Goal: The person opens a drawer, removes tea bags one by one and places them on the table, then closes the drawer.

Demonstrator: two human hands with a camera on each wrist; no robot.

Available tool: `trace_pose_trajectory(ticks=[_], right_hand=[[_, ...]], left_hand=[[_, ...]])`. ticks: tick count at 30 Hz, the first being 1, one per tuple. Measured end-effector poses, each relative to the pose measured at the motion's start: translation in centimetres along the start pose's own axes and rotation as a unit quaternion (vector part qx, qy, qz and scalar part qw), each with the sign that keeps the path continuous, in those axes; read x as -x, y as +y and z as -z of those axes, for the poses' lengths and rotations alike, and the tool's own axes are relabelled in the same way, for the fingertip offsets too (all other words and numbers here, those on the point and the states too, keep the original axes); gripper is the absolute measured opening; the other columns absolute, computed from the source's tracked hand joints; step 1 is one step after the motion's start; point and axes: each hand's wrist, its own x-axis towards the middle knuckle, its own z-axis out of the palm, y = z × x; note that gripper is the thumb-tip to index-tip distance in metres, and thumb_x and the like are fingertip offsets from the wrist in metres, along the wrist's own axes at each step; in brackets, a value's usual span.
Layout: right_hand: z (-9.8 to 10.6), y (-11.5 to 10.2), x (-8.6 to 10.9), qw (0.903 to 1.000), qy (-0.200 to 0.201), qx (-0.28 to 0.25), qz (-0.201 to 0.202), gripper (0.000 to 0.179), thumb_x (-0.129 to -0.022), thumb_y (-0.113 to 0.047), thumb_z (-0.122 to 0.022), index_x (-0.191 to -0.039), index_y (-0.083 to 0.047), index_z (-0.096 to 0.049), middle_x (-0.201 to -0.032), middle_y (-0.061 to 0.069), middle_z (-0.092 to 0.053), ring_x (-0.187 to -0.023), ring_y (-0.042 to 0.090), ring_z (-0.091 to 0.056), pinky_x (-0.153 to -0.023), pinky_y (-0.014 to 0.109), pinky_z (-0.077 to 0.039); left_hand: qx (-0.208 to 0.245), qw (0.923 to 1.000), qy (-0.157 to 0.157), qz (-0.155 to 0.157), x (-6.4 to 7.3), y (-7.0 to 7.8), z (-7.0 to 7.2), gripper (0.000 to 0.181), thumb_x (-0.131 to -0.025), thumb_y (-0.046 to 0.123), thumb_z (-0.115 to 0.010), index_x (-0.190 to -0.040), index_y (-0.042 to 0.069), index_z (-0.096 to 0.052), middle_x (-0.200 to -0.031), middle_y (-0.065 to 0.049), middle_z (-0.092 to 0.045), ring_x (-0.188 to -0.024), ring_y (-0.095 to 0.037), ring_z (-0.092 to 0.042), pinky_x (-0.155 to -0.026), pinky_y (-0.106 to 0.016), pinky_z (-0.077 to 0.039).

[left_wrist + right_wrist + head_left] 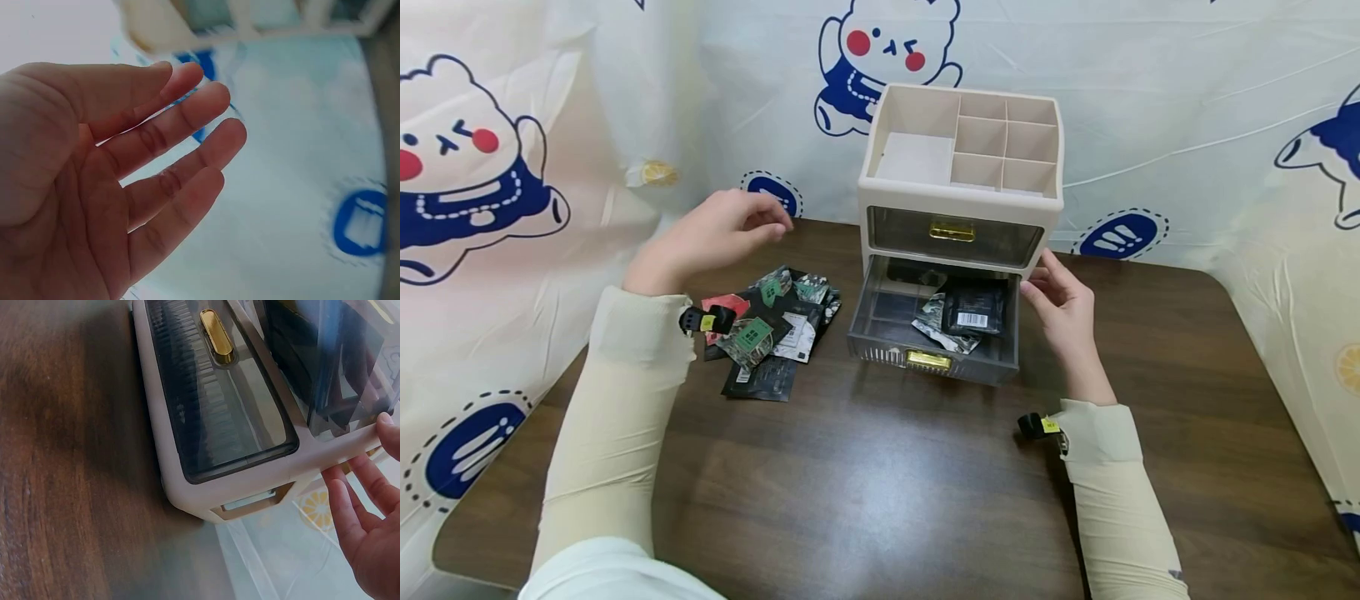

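A cream desk organizer [961,197] stands toward the back of the table. A smoky clear drawer [880,323] below its top drawer is pulled out. Inside lie a black packet [976,302] and a patterned packet [942,332]. My right hand [1066,321] holds the organizer's right edge, thumb on the front frame and fingers at the side wall, as the right wrist view shows. My left hand [718,233] hovers behind and above a pile of small packets [763,329], fingers loosely bent. In the left wrist view its palm [81,187] holds nothing.
The organizer's top drawer [895,227] is shut, and so is a lower drawer [234,406] with a gold handle. Open compartments [981,137] divide its top. A printed curtain [1180,117] hangs behind the brown table [880,492].
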Motion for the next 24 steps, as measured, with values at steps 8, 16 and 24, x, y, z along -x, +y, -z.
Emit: trace_pose_trajectory(ticks=[8, 16, 24], right_hand=[[-0.1, -0.1, 0.0, 1.0000, 0.006, -0.002, -0.001, 0.053, -0.091, 0.008, -0.063, -0.141, -0.005, -0.052, -0.091, -0.030, -0.066, -0.088, -0.004, -0.062, -0.080, 0.010, -0.050], [-0.1, -0.2, 0.1, 1.0000, 0.002, -0.001, 0.003, 0.052, -0.092, 0.006, -0.063, -0.142, -0.006, -0.052, -0.094, -0.029, -0.066, -0.090, -0.003, -0.062, -0.081, 0.010, -0.050], [-0.1, -0.2, 0.1, 0.9999, 0.006, -0.008, 0.003, 0.051, -0.092, 0.007, -0.063, -0.140, -0.006, -0.053, -0.092, -0.029, -0.067, -0.088, -0.003, -0.063, -0.080, 0.011, -0.051]], left_hand=[[-0.026, 0.9961, -0.007, -0.084, -1.0, 6.6, 1.1, 0.020, -0.103, 0.016, -0.052, -0.109, 0.005, -0.068, -0.099, -0.010, -0.070, -0.094, -0.024, -0.062, -0.089, -0.042, -0.048], [-0.020, 0.9852, -0.043, -0.165, -3.3, 12.1, 0.4, 0.017, -0.102, 0.016, -0.055, -0.107, 0.007, -0.069, -0.098, -0.007, -0.069, -0.077, -0.018, -0.056, -0.073, -0.031, -0.047], [-0.051, 0.9605, -0.139, -0.236, -7.8, 16.8, -3.3, 0.020, -0.102, 0.017, -0.055, -0.108, 0.006, -0.070, -0.097, -0.005, -0.068, -0.087, -0.017, -0.059, -0.087, -0.031, -0.048]])
